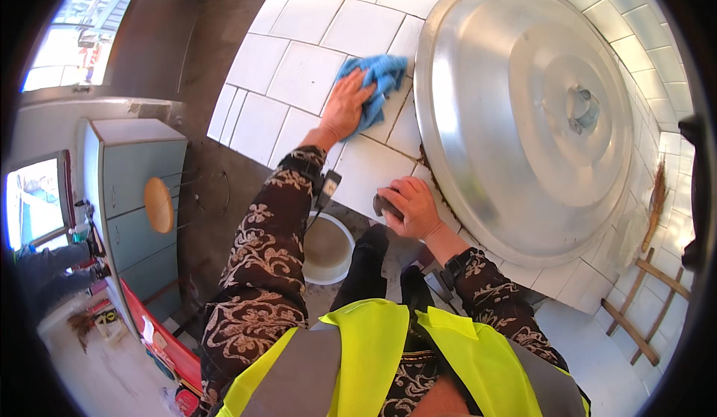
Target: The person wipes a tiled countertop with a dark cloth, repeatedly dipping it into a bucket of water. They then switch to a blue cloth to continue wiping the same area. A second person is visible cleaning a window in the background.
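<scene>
My left hand [346, 103] lies on a crumpled blue cloth [386, 78], pressing it against the white tiled counter [305, 72]. Nearer to me, my right hand [411, 207] has its fingers curled around a dark, rounded object [387, 208] at the counter's front edge; what the object is, I cannot tell. A large round aluminium lid [482, 120] with a metal handle [582, 109] covers much of the counter to the right of both hands. Dark grime shows along the lid's lower left rim.
Below the counter edge, a white bucket [351, 249] of cloudy liquid stands on the floor. A round wooden-topped stool [158, 205] is beside a blue-grey cabinet [140, 176] at left. At right are a straw whisk broom [656, 207] and a wooden lattice frame [644, 305].
</scene>
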### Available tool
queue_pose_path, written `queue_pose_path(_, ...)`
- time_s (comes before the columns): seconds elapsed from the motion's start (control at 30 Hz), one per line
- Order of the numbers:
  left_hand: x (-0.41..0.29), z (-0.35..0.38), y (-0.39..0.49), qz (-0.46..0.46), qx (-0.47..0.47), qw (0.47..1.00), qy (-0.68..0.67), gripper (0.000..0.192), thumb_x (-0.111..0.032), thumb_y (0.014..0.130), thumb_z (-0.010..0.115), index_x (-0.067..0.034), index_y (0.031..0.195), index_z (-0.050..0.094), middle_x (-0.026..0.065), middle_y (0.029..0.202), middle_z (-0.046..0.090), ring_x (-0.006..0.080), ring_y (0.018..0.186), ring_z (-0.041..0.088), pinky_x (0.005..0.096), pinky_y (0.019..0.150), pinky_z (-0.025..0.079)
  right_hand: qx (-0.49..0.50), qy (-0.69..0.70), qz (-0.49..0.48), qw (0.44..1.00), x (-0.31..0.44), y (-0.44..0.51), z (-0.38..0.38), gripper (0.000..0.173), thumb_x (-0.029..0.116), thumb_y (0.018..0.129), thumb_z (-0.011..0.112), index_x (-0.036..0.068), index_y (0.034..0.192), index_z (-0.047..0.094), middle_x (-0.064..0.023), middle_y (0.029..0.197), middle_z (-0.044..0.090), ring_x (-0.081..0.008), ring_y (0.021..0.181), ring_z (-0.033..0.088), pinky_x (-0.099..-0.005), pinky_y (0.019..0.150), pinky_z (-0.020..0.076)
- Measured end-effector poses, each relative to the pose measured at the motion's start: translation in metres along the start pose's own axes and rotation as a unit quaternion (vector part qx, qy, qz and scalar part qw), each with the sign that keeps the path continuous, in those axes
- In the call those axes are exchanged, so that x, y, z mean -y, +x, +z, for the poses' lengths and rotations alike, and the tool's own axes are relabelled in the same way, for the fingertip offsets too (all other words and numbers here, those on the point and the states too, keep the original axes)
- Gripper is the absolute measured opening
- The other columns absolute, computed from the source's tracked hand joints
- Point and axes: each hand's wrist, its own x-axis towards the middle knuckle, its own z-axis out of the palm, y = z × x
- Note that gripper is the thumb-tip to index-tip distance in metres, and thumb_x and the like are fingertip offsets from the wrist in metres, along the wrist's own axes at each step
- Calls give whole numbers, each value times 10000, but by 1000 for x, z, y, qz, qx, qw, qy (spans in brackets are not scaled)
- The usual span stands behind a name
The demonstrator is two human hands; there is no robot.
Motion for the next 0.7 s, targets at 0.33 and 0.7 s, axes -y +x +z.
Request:
queue_pose_path(0.33,-180,35,-154,-6,-40,994,-97,276,-55,782,568,-52,1024,701,189,1201,622,396,1143,557,468,988,424,-3,199,129,971,51,-138,-78,258,119,768,628,33,1009,666,-150,940,658,-333,858,626,-374,782,509)
queue_pose_path(0.7,-290,-1,-114,-65,-56,936,-342,267,71,823,608,-83,1022,697,120,1063,654,275,1028,630,344,905,507,-68,235,221,944,99,-207,-177,285,102,767,562,-34,1005,639,-156,965,640,-257,864,623,-317,812,482)
